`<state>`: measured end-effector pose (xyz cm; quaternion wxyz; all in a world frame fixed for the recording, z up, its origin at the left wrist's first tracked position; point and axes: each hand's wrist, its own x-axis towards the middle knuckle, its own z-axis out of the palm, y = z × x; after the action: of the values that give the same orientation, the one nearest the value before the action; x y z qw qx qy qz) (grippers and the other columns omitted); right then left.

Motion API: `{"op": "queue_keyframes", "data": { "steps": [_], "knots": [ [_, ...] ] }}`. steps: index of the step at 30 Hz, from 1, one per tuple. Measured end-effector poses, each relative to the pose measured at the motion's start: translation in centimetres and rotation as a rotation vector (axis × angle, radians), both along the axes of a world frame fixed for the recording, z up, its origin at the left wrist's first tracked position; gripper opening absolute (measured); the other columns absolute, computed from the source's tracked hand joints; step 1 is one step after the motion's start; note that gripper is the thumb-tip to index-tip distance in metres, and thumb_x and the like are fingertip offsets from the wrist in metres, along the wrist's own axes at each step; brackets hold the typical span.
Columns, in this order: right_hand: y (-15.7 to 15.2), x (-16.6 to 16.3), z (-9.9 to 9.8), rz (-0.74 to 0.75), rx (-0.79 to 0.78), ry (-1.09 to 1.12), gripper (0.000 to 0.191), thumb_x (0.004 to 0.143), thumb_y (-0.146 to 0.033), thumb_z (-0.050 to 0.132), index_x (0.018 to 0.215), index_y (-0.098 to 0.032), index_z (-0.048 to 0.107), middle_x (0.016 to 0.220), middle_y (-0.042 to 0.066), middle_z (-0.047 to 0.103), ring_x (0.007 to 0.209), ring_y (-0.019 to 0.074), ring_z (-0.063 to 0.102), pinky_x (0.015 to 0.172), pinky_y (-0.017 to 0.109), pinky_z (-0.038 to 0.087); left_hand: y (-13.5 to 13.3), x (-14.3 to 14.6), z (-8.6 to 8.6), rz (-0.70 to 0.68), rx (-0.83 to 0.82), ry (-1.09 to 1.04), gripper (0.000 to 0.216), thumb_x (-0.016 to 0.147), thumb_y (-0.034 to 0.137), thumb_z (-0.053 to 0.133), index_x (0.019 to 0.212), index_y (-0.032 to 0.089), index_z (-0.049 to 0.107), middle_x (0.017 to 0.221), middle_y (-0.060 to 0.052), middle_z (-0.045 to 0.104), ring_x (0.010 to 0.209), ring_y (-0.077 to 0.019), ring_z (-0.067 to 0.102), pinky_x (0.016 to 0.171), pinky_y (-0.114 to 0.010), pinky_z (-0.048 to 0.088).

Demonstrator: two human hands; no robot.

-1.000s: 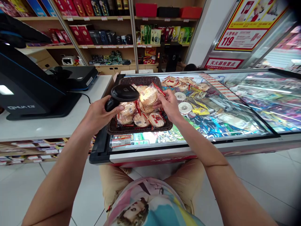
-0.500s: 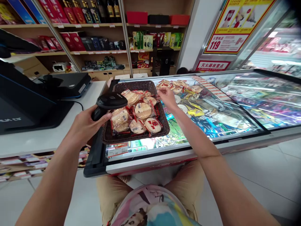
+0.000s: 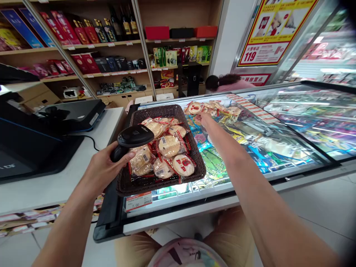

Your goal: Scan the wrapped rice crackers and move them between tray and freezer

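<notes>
Left hand (image 3: 107,160) closed around black barcode scanner (image 3: 136,135), packaged round biscuits (image 3: 169,146) in wicker basket (image 3: 201,170) atop chest freezer (image 3: 180,217), right hand (image 3: 204,118) at further biscuit pile (image 3: 215,106), its grip indiscernible.

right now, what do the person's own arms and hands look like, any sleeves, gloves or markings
The left hand and right hand are gloveless, and both forearms are bare, with no sleeve, watch, bracelet or clear marking in view. Below them show a pale, round-hemmed printed fabric top and tan fabric trousers.
</notes>
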<state>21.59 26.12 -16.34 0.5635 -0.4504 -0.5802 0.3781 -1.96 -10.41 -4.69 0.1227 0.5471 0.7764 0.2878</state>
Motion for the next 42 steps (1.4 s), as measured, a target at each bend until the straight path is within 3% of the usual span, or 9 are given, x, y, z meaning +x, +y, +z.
{"op": "queue_keyframes", "data": {
  "steps": [5, 7, 10, 14, 18, 23, 26, 32, 42],
  "knots": [
    [0.0, 0.5, -1.4, -0.112, -0.319, 0.183, 0.027, 0.090, -0.018, 0.053, 0.066, -0.022, 0.040, 0.053, -0.008, 0.049, 0.054, 0.0104, 0.062, 0.059, 0.028, 0.060, -0.5, 0.1, 0.0, 0.018, -0.020, -0.009, 0.052, 0.078, 0.062, 0.061, 0.102, 0.015, 0.065, 0.077, 0.002, 0.060, 0.068, -0.0145, 0.049, 0.058, -0.021, 0.040],
    [-1.1, 1.3, -1.3, -0.157, -0.333, 0.301, 0.028, 0.087, -0.019, 0.059, 0.067, -0.023, 0.039, 0.059, -0.007, 0.053, 0.063, 0.0114, 0.068, 0.064, 0.028, 0.062, -0.8, 0.3, -0.1, 0.029, -0.028, 0.008, 0.052, 0.078, 0.062, 0.061, 0.099, 0.015, 0.065, 0.073, 0.003, 0.057, 0.066, -0.0135, 0.047, 0.056, -0.020, 0.038],
    [-4.6, 2.9, 0.0, -0.089, -0.069, 0.293, 0.028, 0.084, -0.029, 0.067, 0.072, -0.024, 0.042, 0.078, 0.000, 0.066, 0.083, 0.0142, 0.072, 0.073, 0.028, 0.062, -1.6, 0.3, -0.4, 0.036, -0.023, -0.008, 0.053, 0.079, 0.062, 0.061, 0.101, 0.014, 0.065, 0.071, 0.003, 0.057, 0.066, -0.0134, 0.047, 0.055, -0.020, 0.036],
    [-12.0, 4.4, 2.2, 0.029, 0.391, 0.005, 0.021, 0.081, -0.033, 0.073, 0.087, -0.022, 0.055, 0.116, 0.010, 0.069, 0.107, 0.0213, 0.068, 0.089, 0.035, 0.060, -3.3, 0.3, -0.9, 0.048, -0.016, -0.032, 0.053, 0.080, 0.061, 0.062, 0.103, 0.014, 0.065, 0.068, 0.003, 0.058, 0.067, -0.0139, 0.050, 0.056, -0.020, 0.038],
    [-19.3, 5.0, 2.7, 0.237, 0.602, -0.329, 0.013, 0.090, -0.033, 0.064, 0.100, -0.025, 0.068, 0.119, 0.006, 0.070, 0.114, 0.0247, 0.065, 0.101, 0.047, 0.055, -5.4, 1.0, -1.1, 0.052, -0.022, -0.066, 0.053, 0.081, 0.058, 0.063, 0.108, 0.013, 0.065, 0.069, 0.004, 0.057, 0.066, -0.0134, 0.051, 0.059, -0.021, 0.041],
    [-24.6, 4.9, 1.9, 0.465, 0.832, -0.490, 0.018, 0.094, -0.027, 0.058, 0.104, -0.025, 0.072, 0.116, 0.008, 0.072, 0.110, 0.0249, 0.068, 0.097, 0.043, 0.059, -7.9, 2.1, -1.4, 0.071, -0.016, -0.117, 0.050, 0.080, 0.054, 0.065, 0.108, 0.013, 0.064, 0.067, 0.004, 0.055, 0.066, -0.0137, 0.049, 0.059, -0.021, 0.041],
    [-26.9, 4.3, 1.5, 0.509, 0.982, -0.524, 0.022, 0.096, -0.019, 0.053, 0.106, -0.023, 0.073, 0.115, 0.010, 0.072, 0.107, 0.0232, 0.069, 0.094, 0.040, 0.060, -9.0, 2.8, -1.4, 0.085, -0.016, -0.158, 0.050, 0.080, 0.055, 0.065, 0.108, 0.014, 0.065, 0.066, 0.004, 0.053, 0.064, -0.0134, 0.048, 0.057, -0.022, 0.039],
    [-29.6, 3.4, 0.5, 0.511, 0.993, -0.583, 0.023, 0.096, -0.020, 0.053, 0.107, -0.022, 0.073, 0.120, 0.012, 0.070, 0.111, 0.0257, 0.068, 0.096, 0.040, 0.059, -10.4, 4.1, -1.9, 0.110, 0.006, -0.204, 0.049, 0.077, 0.057, 0.066, 0.105, 0.016, 0.065, 0.064, 0.005, 0.051, 0.060, -0.0125, 0.044, 0.053, -0.022, 0.036],
    [-30.6, 2.2, 0.4, 0.536, 1.008, -0.618, 0.028, 0.097, -0.019, 0.048, 0.113, -0.019, 0.071, 0.121, 0.012, 0.070, 0.113, 0.0265, 0.067, 0.097, 0.042, 0.059, -11.9, 3.9, -4.0, 0.123, 0.005, -0.272, 0.039, 0.077, 0.055, 0.063, 0.085, 0.018, 0.061, 0.061, 0.004, 0.047, 0.056, -0.0117, 0.040, 0.046, -0.021, 0.031]
  ]
}}
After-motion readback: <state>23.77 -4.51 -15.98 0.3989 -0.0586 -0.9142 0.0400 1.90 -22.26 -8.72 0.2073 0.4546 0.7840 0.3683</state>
